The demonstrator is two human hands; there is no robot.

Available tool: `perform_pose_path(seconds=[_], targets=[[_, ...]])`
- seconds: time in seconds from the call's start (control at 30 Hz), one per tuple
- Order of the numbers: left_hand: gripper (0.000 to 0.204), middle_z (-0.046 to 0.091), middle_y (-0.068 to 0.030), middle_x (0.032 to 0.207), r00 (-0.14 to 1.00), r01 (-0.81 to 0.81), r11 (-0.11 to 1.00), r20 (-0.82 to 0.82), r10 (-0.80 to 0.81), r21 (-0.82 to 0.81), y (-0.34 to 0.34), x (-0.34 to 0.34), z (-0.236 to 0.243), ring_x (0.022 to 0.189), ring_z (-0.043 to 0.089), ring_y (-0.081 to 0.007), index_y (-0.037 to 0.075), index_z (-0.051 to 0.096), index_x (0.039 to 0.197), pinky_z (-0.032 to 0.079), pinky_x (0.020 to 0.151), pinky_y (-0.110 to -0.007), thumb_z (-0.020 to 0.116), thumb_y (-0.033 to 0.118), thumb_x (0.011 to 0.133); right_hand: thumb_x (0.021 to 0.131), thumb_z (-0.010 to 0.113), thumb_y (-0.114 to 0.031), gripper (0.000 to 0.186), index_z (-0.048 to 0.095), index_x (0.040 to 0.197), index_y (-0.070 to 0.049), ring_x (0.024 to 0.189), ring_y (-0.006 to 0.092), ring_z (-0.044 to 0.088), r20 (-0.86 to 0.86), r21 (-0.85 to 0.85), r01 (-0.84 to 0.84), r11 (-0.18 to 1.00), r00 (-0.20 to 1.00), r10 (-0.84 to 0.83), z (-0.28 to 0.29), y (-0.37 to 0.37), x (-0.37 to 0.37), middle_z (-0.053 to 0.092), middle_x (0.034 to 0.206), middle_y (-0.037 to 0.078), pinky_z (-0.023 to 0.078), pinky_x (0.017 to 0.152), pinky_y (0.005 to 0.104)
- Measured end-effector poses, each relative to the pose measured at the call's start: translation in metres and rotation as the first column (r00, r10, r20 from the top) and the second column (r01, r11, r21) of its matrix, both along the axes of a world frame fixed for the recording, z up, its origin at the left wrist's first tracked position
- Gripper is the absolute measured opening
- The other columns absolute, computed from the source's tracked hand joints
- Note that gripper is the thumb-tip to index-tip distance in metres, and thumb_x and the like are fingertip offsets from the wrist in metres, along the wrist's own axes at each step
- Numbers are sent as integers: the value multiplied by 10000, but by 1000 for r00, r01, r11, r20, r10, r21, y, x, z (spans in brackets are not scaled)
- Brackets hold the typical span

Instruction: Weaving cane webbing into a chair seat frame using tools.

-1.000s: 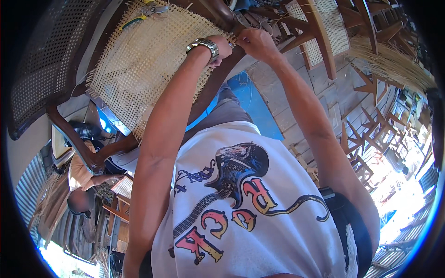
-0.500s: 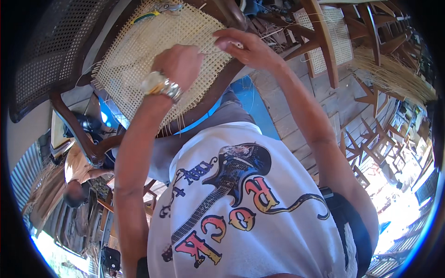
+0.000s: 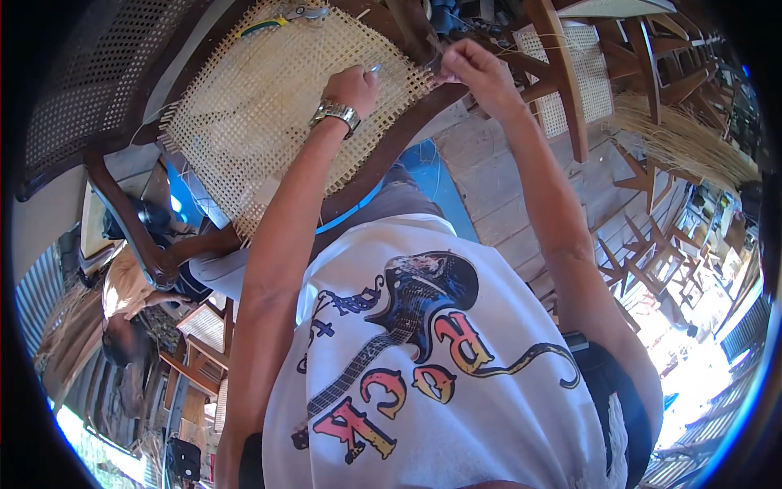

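Note:
A woven cane sheet [image 3: 269, 106] covers the seat of a dark wooden chair [image 3: 391, 151], its edges frayed with loose strand ends. Over the sheet, my left hand [image 3: 352, 91] is closed round a small tool with a shiny metal tip [image 3: 374, 69]; most of it is hidden in my fist. My right hand [image 3: 479, 72] pinches at the right corner of the cane, by the chair frame. What its fingertips grip looks like cane strand ends, but is too small to be sure. Pliers [image 3: 273, 24] with yellow-green handles lie on the far part of the sheet.
The chair's dark cane back [image 3: 90, 90] rises at the left, with a curved armrest [image 3: 126, 212] below it. Wooden chair frames [image 3: 562, 73] and a bundle of cane strands [image 3: 684, 138] are at the right. Another person [image 3: 130, 293] is at the lower left.
Both hands have moved right and away from me, toward the sheet's right corner. The metal tip in my left fist now shows. The person at the left has shifted slightly.

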State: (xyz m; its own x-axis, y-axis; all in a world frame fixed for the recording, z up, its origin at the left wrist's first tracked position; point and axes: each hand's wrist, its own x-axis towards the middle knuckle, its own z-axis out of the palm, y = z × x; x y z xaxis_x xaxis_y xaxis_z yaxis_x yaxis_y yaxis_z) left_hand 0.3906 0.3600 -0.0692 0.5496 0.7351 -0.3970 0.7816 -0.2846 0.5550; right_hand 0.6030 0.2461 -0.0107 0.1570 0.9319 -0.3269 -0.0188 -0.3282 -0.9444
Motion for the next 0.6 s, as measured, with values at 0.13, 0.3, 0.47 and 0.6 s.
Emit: perform_pose_path(seconds=[0.13,0.3,0.47,0.6], targets=[[328,667,-208,875,997,67,997,-45,-69,-33,-5,-11,-6,820,637,-397,58,668,950,504,742,-467,482,321,888,976,550,-180,111,574,990,-73,805,96,582,-430,33,279,960,871,-239,-1,8,-1,555,807,-4,507,766,268],[301,675,-182,842,992,125,977,58,-116,-170,-24,-16,-1,777,649,-355,57,664,953,508,708,-439,461,268,883,944,593,-172,126,610,957,-47,784,103,587,-30,143,18,990,999,-14,5,13,0,567,794,-7,499,731,266],[260,669,-213,857,992,118,972,60,-108,-204,-28,-5,4,818,655,-366,41,659,927,519,736,-447,517,248,861,858,658,-141,136,650,859,-5,761,213,621,740,103,-330,938,656,149,-3,4,4,606,794,73,500,698,319],[261,656,-93,618,975,198,936,-42,-219,-291,-19,12,12,605,668,-205,37,637,819,530,601,-344,462,221,881,803,670,-118,114,656,821,-6,796,332,620,864,12,-314,949,480,148,-16,-7,-3,616,842,145,500,702,396]])
